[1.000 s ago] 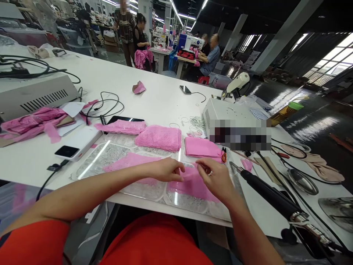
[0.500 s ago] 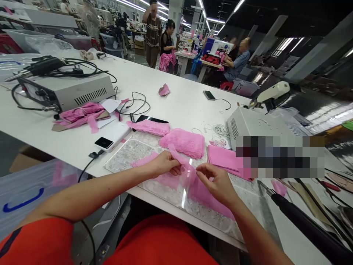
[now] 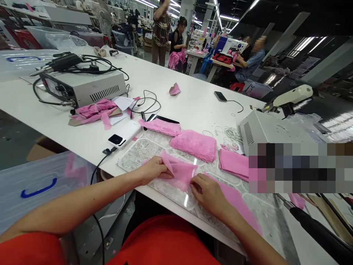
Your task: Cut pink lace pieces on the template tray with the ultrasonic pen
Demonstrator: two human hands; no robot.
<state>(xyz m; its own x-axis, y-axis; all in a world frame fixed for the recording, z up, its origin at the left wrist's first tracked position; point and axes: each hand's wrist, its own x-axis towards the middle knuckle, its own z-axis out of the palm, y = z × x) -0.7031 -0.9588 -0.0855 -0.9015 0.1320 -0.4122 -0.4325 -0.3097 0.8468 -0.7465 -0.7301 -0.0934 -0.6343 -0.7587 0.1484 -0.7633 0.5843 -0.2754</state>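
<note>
My left hand (image 3: 156,171) is closed on the left edge of a thin pink fabric piece (image 3: 183,172), which is partly folded over at the fingers. At the piece's lower right edge, my right hand (image 3: 206,191) pinches with curled fingers. Both hands rest low over a clear plastic sheet (image 3: 140,149) with a grey mottled pattern. Another flat pink fabric piece (image 3: 242,204) lies partly beneath my right forearm. Just beyond the hands sit a stack of lace-edged pink pieces (image 3: 194,144) and a narrower pink stack (image 3: 161,127). A folded pink stack (image 3: 233,163) is farther right.
A grey machine box (image 3: 96,86) with a black handheld tool stands at the left back. Another box (image 3: 271,129) is at the right. A white power bank (image 3: 125,134), cables and a black-handled tool (image 3: 317,228) lie about. Co-workers are beyond the table.
The fabric between my hands has come down and spread flatter on the sheet. My right hand has lowered. The other pink piece now shows more at the right. The view has shifted slightly.
</note>
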